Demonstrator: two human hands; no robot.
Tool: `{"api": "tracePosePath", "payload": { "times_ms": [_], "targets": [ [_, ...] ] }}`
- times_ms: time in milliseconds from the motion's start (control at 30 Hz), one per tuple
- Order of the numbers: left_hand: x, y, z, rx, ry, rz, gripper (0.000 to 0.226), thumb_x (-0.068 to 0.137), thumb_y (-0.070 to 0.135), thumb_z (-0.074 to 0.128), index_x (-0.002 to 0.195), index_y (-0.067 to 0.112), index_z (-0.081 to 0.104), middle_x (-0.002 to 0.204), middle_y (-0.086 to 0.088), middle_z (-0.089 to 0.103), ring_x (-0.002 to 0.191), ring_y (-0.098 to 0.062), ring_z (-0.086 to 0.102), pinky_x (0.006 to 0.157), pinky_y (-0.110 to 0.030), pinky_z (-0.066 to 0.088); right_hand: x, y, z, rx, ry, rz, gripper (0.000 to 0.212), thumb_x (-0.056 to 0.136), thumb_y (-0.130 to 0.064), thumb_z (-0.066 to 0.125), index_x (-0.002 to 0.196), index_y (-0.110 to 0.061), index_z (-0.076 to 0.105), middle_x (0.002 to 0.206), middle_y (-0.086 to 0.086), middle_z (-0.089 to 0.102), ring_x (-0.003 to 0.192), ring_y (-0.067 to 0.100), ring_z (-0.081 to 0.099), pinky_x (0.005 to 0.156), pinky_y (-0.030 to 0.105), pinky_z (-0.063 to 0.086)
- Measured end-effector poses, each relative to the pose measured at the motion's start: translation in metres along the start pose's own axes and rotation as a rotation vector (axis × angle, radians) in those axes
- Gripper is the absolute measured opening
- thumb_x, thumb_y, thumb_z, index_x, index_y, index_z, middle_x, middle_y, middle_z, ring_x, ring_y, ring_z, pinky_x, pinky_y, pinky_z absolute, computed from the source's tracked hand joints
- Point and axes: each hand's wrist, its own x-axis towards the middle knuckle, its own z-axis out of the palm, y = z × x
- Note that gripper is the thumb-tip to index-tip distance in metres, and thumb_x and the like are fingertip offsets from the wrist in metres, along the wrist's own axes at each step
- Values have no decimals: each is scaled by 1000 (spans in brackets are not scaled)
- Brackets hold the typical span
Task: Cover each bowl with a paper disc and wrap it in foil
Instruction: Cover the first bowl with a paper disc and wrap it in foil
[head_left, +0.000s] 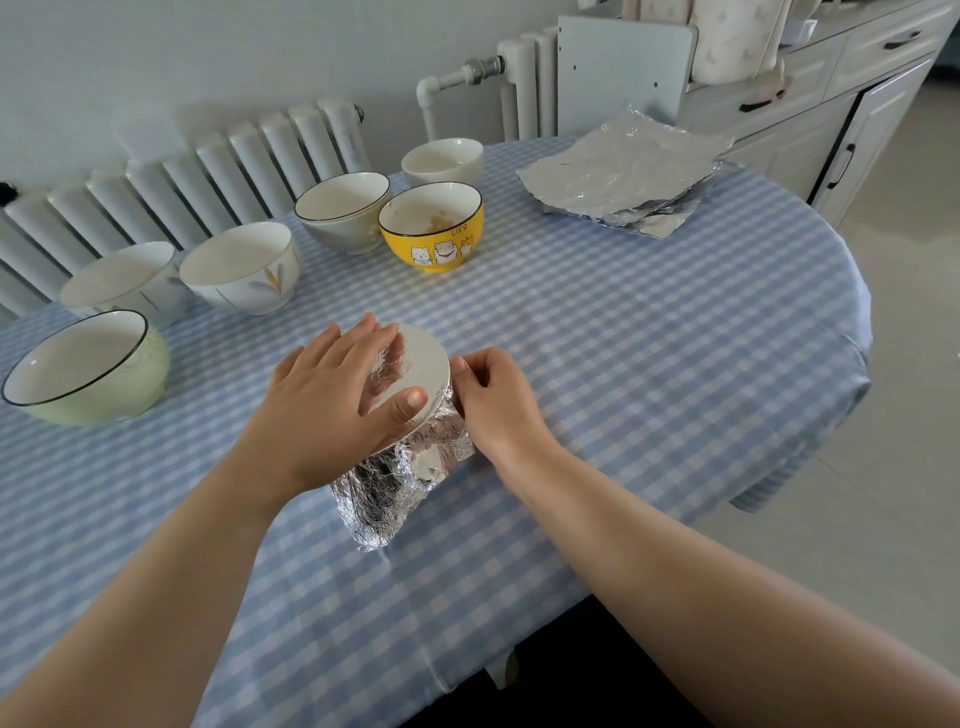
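A bowl wrapped in crinkled foil (395, 483) stands in the middle of the table, with a white paper disc (423, 364) on its top. My left hand (343, 395) lies flat on the disc with straight fingers, part of the foil folded under them. My right hand (493, 395) pinches the foil at the bowl's right rim. Several uncovered bowls stand at the back left, among them a yellow cat bowl (434, 228) and a green bowl (88, 369). A stack of foil sheets (623, 171) lies at the back right.
The table wears a blue checked cloth (649, 338). A radiator (208, 161) runs behind the bowls. White cabinets (857, 93) stand at the right, past the table's rounded edge.
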Motion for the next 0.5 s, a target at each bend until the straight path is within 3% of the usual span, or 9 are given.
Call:
{"api": "tracePosePath", "payload": {
  "times_ms": [333, 500],
  "targets": [
    [-1, -1, 0, -16, 3, 9, 107, 66, 94, 6, 155, 36, 15, 164, 10, 14, 152, -18, 8, 119, -44, 10, 5, 0, 3, 68, -28, 100, 11, 102, -24, 50, 94, -20, 56, 80, -4, 59, 70, 11, 53, 64, 27, 45],
    [-1, 5, -1, -28, -2, -8, 103, 68, 89, 12, 156, 35, 15, 164, 9, 15, 152, -19, 8, 119, -43, 10, 8, 4, 5, -15, -32, 68, 16, 100, -10, 43, 100, -19, 56, 87, -1, 59, 75, 15, 55, 59, 25, 43]
  ]
}}
